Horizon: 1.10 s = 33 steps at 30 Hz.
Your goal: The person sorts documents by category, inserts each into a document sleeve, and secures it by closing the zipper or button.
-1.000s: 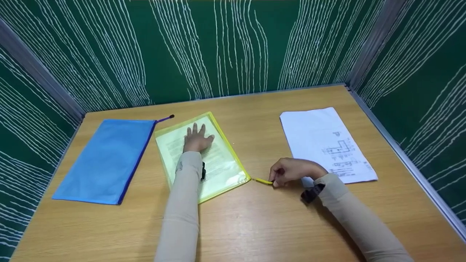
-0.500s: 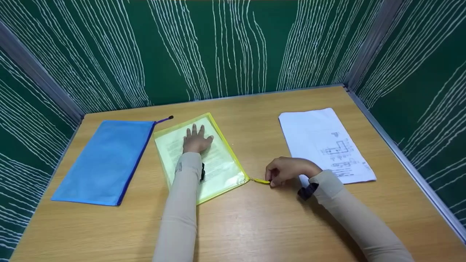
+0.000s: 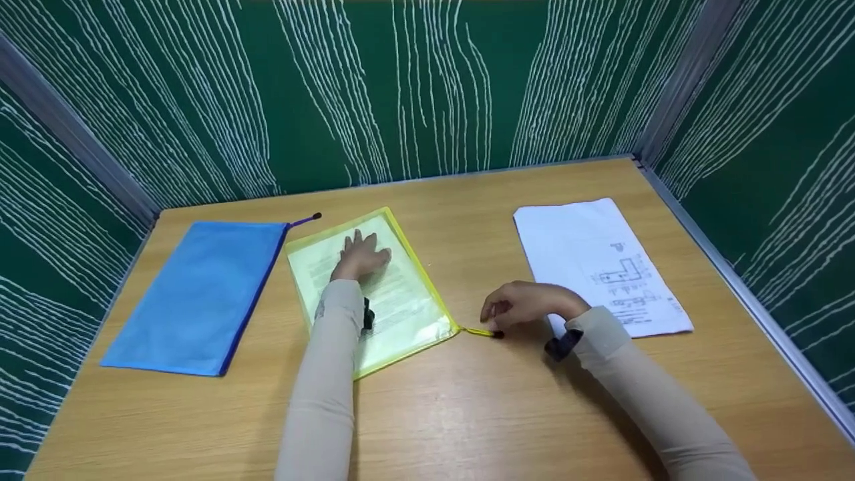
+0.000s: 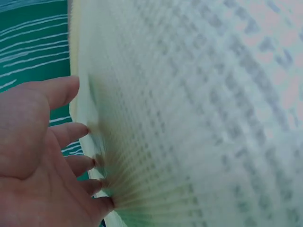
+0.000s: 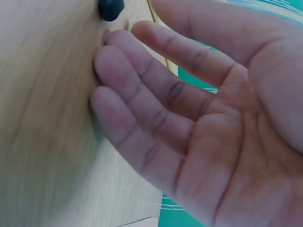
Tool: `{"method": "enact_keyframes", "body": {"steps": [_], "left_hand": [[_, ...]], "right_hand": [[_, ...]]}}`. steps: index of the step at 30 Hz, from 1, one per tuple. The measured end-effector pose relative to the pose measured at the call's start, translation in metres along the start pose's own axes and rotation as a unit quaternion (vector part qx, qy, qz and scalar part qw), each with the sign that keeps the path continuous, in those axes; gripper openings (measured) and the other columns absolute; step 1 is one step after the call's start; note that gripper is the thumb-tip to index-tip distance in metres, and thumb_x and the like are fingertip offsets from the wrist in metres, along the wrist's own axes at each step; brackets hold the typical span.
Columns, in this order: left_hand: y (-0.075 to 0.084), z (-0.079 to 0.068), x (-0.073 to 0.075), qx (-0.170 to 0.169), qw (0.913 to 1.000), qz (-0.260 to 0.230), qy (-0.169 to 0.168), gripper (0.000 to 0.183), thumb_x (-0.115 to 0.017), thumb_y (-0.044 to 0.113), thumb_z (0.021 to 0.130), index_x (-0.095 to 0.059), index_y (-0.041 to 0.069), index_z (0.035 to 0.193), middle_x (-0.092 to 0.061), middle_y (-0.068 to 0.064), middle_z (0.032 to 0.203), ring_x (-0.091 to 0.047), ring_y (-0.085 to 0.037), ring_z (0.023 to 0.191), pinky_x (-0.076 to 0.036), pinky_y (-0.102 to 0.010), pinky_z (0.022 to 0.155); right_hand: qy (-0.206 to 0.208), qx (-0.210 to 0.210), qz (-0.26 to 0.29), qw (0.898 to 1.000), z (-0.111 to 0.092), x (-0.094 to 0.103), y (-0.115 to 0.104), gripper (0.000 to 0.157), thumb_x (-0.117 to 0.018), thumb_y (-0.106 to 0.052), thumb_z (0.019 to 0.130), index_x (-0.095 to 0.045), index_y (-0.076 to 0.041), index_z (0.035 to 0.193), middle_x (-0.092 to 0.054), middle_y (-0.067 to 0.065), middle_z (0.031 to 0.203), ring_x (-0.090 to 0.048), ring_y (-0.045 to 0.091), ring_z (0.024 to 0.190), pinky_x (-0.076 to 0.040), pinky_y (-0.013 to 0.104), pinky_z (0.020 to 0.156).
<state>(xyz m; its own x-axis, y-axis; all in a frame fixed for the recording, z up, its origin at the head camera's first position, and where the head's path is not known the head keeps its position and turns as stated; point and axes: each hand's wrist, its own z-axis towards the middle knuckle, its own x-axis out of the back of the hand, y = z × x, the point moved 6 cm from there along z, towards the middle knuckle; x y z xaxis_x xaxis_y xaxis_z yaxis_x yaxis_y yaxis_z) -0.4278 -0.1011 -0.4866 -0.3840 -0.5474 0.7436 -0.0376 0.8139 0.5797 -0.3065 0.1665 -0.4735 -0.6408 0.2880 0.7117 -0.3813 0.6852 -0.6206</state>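
A clear yellow zip folder (image 3: pixel 407 314) with printed paper inside lies tilted in the middle of the table. My left hand (image 3: pixel 363 257) touches its upper part with spread, nearly straight fingers; in the left wrist view the fingertips (image 4: pixel 90 163) meet the plastic over the text. From the folder's lower right corner runs a yellow zipper pull (image 3: pixel 477 331) with a black end (image 5: pixel 111 8). Right above that pull is my right hand (image 3: pixel 524 304), its fingers loosely bent and holding nothing. The right wrist view has the black end apart from the fingers, which are low over the wood.
A blue zip folder (image 3: pixel 200 294) with its pull pointing to the back lies on the left. On the right is a white sheet stack (image 3: pixel 568 247) with a printed drawing, partly behind my right wrist. Green, white-streaked panels (image 3: pixel 441 87) enclose the wooden table (image 3: pixel 441 421).
My right hand has let go of the zipper pull and lifted slightly, leaving the black end on the table. The left palm has risen a little, with fingertips still on the yellow folder.
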Motion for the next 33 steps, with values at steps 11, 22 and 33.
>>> {"method": "enact_keyframes", "body": {"steps": [11, 22, 33], "left_hand": [[-0.011, -0.01, 0.025, -0.06, 0.9778, -0.16, 0.122, 0.054, -0.046, 0.027, 0.101, -0.033, 0.005, 0.149, -0.031, -0.014, 0.155, -0.026, -0.031, 0.145, -0.026, -0.045, 0.117], [-0.036, -0.031, 0.04, -0.028, 0.9715, -0.154, 0.178, 0.057, -0.046, 0.03, 0.101, -0.03, 0.008, 0.15, -0.037, -0.019, 0.149, -0.038, -0.035, 0.136, -0.039, -0.049, 0.107], [-0.084, -0.06, 0.063, 0.037, 0.9595, -0.157, 0.232, 0.056, -0.045, 0.029, 0.1, -0.033, 0.004, 0.148, -0.038, -0.024, 0.145, -0.045, -0.038, 0.127, -0.044, -0.051, 0.099]], "right_hand": [[0.04, -0.044, 0.05, 0.997, 0.014, 0.017, 0.009, 0.027, -0.06, -0.026, 0.095, -0.067, -0.012, 0.117, -0.068, 0.004, 0.101, -0.06, 0.015, 0.085, -0.049, 0.029, 0.074], [0.121, -0.08, 0.198, 0.969, 0.033, 0.024, 0.026, 0.044, -0.056, -0.027, 0.098, -0.053, -0.003, 0.134, -0.062, 0.017, 0.117, -0.065, 0.018, 0.082, -0.056, 0.03, 0.071], [0.154, -0.135, 0.283, 0.937, 0.058, 0.024, 0.032, 0.049, -0.056, -0.031, 0.098, -0.048, -0.008, 0.14, -0.06, 0.014, 0.124, -0.065, 0.02, 0.092, -0.057, 0.03, 0.076]]}}
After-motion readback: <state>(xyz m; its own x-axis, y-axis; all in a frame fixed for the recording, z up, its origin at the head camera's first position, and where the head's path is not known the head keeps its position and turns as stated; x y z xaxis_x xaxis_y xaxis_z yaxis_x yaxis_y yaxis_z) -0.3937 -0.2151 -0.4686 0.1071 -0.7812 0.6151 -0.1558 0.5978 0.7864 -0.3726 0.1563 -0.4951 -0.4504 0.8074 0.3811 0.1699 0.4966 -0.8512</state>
